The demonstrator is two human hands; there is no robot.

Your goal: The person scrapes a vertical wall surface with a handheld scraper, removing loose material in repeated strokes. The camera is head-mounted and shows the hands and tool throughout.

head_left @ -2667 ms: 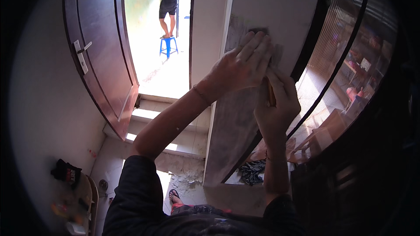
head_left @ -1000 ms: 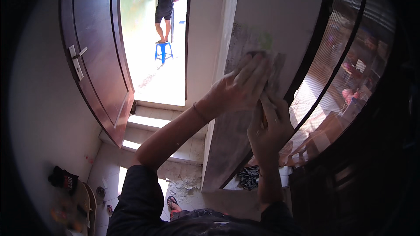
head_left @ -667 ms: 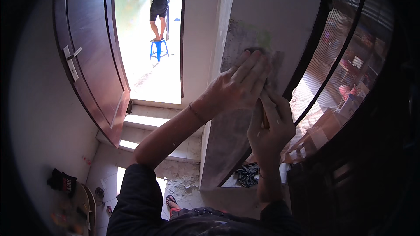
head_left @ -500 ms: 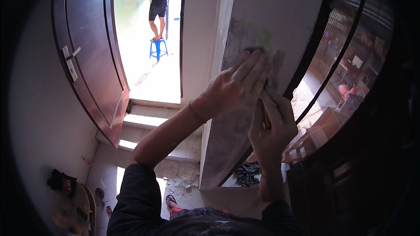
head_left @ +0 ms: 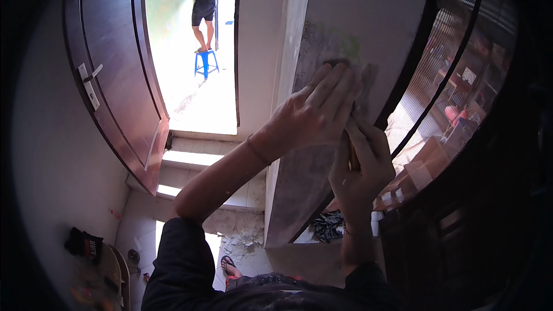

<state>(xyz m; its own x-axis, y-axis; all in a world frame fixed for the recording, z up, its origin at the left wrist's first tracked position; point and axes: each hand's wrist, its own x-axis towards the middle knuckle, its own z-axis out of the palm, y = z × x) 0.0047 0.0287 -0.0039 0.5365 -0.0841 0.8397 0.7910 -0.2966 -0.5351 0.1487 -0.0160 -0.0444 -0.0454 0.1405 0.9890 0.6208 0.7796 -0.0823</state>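
Note:
My left hand (head_left: pixel 311 112) lies flat, fingers stretched out together, over the upper part of a hand tool against the grey wall (head_left: pixel 366 8). A dark tip of the tool (head_left: pixel 336 61) shows just past those fingertips. Lower and to the right, my right hand (head_left: pixel 366 164) is closed round its yellowish-brown handle (head_left: pixel 353 158). Most of the tool is hidden by my hands, so its exact kind does not show. Around it the wall is dark and smudged, with a faint green patch (head_left: pixel 348 49) above.
A ribbed window (head_left: pixel 429 89) borders the wall on the right; black crumpled plastic (head_left: pixel 328 227) lies on the ledge below. At left a brown door (head_left: pixel 112 40) stands open above steps (head_left: pixel 196 158). Outside, a person (head_left: pixel 205 0) stands on a blue stool (head_left: pixel 205 63).
The doorway and door have shifted slightly left in view. My right hand sits a touch farther right, still on the handle; my left hand stays pressed over the tool.

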